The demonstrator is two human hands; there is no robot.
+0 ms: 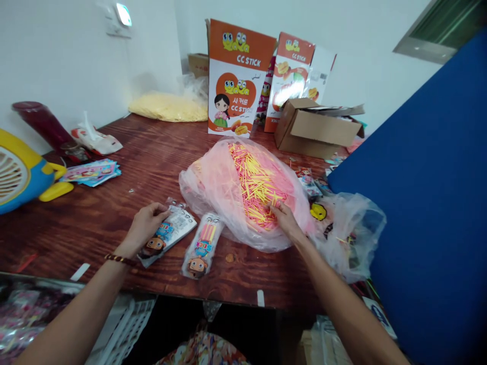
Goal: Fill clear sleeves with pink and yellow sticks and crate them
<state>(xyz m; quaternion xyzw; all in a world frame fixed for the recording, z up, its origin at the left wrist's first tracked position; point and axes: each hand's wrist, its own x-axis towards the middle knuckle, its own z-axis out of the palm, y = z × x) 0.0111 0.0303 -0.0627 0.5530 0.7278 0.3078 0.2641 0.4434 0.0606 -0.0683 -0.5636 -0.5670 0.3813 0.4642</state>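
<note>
A large clear plastic bag [213,172] lies open on the wooden table, full of thin pink and yellow sticks [253,182]. My right hand [284,217] reaches into its right part, thumb and fingers pinched together at the sticks; what they grip is too small to make out. On the left, my left hand [148,223] rests on a stack of printed plastic pouches [173,234], its thumb and fingertips pressed together at the upper edge. Between the hands lies a single pouch [202,246] showing pink and yellow sticks inside and a cartoon face.
Orange and white boxes [232,76] and an open cardboard box [319,132] stand behind. A yellow-blue fan [23,172] and printed cards [93,172] lie left. A second plastic bag [353,228] and a blue panel [426,167] are right.
</note>
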